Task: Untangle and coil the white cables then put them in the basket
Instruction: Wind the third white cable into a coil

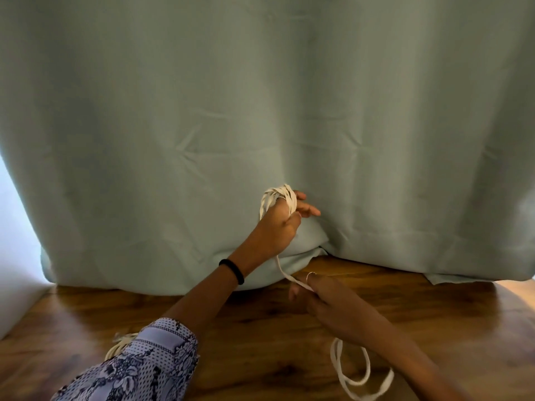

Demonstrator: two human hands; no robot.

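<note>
Here the left hand [279,219] has its grip wound in white cable [285,198] above the desk [260,328] near its far edge, while the right hand [327,296] pinches the loose run, best fed taut for even loops.

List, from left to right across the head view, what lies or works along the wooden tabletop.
Second white cable bundle → patterned sleeve → black wristband → left hand wrapped in coiled white cable → right hand → loose cable loops.
</note>
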